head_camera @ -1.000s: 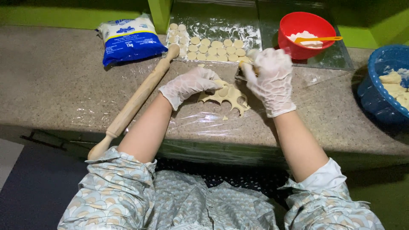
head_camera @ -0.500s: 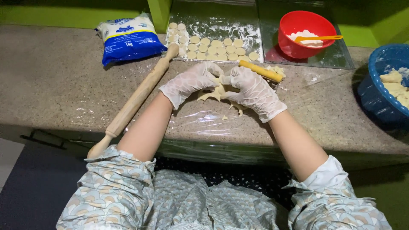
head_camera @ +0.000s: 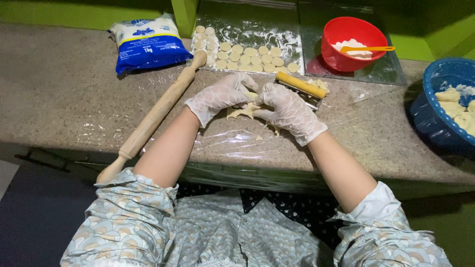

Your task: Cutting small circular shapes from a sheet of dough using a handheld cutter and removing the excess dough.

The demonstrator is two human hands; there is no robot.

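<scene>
A: Where is the dough scrap?
B: On the counter's plastic wrap, stretched left to right, between the gloved left hand and right hand; both seem pinched on it.

Both hands gloved: left hand and right hand in thin, translucent white disposable gloves, wrinkled, ending at the wrists. Forearms bare. Short sleeves, pale blue-grey with beige scallop fan print, same fabric across the torso; dark dotted cloth at the lap.
</scene>
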